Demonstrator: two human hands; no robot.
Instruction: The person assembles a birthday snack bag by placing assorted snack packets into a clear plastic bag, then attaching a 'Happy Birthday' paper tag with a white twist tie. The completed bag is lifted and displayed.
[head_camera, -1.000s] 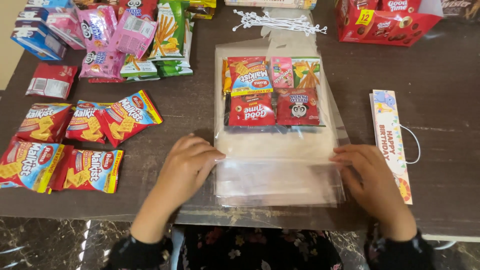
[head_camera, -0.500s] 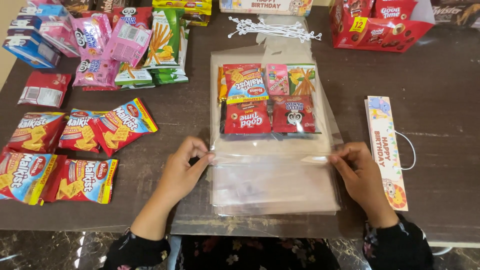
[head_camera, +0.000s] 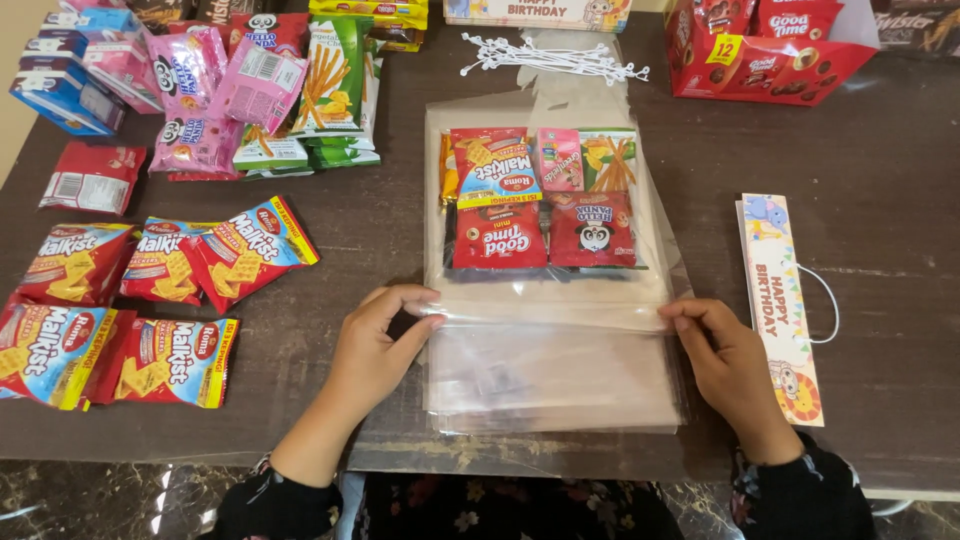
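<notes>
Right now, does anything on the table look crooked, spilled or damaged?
Nothing is spilled or torn. Only one red cracker packet lies tilted, overlapping its neighbour. The snacks inside the clear bag sit in neat rows; both hands pinch its edges.

— What is the clear bag (head_camera: 553, 340) made of?

— Thin transparent plastic film, glossy, with soft glare streaks where the left hand (head_camera: 375, 350) and right hand (head_camera: 735, 365) pinch its edge in their fingers (head_camera: 420, 300). More of the same film lies stacked under it.

— And the snack packets (head_camera: 545, 195) inside?

— Shiny printed foil-like wrappers, slightly crinkled. The loose cracker packs (head_camera: 150, 300) at nine o'clock have the same gloss.

— The surface (head_camera: 860, 200)?

— Dark brown, wood-look, smooth and matt with a faint sheen.

— The long tag (head_camera: 780, 300) at three o'clock?

— Printed card, smooth, with a thin white string loop. The red box (head_camera: 770, 50) at one o'clock looks like glossy cardboard.
</notes>
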